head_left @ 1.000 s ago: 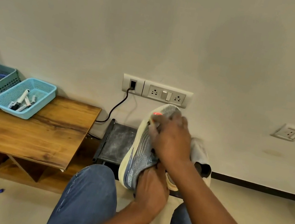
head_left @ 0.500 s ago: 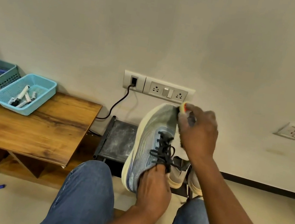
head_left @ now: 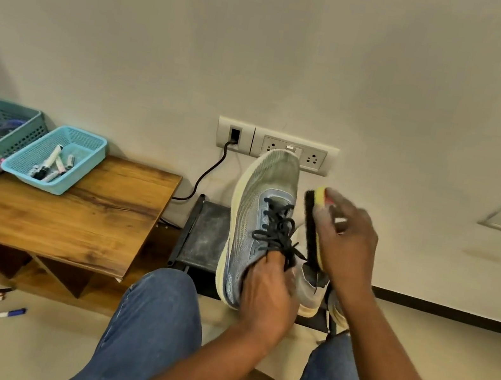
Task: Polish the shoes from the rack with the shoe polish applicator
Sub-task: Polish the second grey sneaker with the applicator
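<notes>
Since a moment ago the right hand (head_left: 345, 240) has swung the shoe polish applicator (head_left: 312, 231), clamped in its fingers, off the toe to just right of the laces. Centre frame, the left hand (head_left: 267, 296) grips the shoe (head_left: 258, 211) at its heel, toe up. That hold looks light; a hard stroke might twist the shoe loose. Behind it sits the rack (head_left: 204, 235) below a plain wall (head_left: 268, 42); at left, a wooden table (head_left: 69, 221).

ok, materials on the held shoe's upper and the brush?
Shoe upper: looks like knit or mesh fabric, matte grey-blue, fine ribbed lines; the pale sole looks like foam. Brush in the right hand: dark strip reads as bristles, on a yellow back, probably plastic; too blurred to be sure.
</notes>
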